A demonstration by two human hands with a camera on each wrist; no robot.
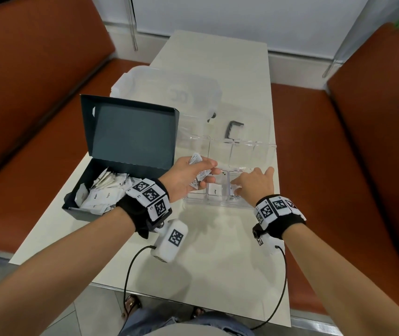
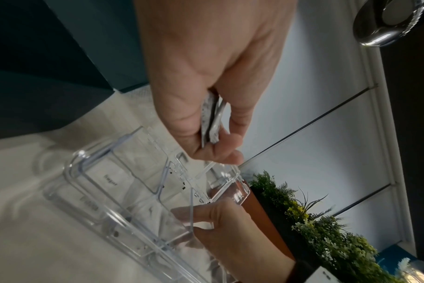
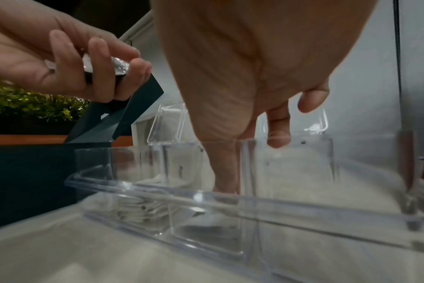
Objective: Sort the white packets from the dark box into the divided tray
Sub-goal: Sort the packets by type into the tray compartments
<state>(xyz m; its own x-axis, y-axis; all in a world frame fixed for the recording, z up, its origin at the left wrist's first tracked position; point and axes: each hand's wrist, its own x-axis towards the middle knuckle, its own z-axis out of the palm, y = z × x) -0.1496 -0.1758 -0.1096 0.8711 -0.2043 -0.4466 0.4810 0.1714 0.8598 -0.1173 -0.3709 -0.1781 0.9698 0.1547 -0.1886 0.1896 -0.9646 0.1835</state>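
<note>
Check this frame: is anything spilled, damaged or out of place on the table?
Nothing stands out. The dark box sits open with white packets heaped loosely inside, none spilled on the table. The left hand holds a few packets over the clear divided tray; the right hand reaches into it.

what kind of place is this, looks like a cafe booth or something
Probably a cafe or restaurant booth: a narrow pale table between two rust-orange upholstered benches, a planter of greenery behind, and sugar-style packets being sorted.
</note>
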